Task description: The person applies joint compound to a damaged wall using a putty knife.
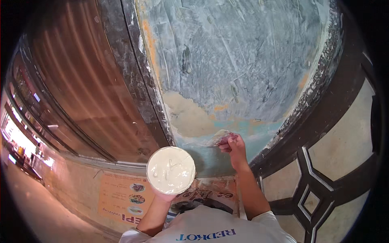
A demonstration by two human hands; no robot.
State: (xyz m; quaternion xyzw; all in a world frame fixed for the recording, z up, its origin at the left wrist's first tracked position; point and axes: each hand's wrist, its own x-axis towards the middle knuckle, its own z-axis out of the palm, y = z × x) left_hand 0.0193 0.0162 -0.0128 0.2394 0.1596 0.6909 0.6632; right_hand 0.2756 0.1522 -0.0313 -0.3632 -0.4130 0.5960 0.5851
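Observation:
My left hand (164, 197) is closed around the underside of a round tub (194, 171) and holds it up close to the wall. Thick, glossy, cream-white putty (167, 164) fills the tub almost to its rim. In my right hand (236, 146) is a flat putty scraper (222, 138), dark reddish where I grip it and smeared pale along its blade. The scraper lies against the lower part of a wall panel (227, 60), grey with pale streaks. A smooth beige patch (186, 115) shows left of the scraper, and light turquoise paint (210, 156) lies below it.
Brown shutter-like panels (81, 77) stand left of the wall panel, behind a dark chipped frame (129, 60). Dark geometric grillwork (312, 166) rises on the right. Printed orange sheets (115, 196) lie on the floor by my feet. A bright opening (18, 131) shows far left.

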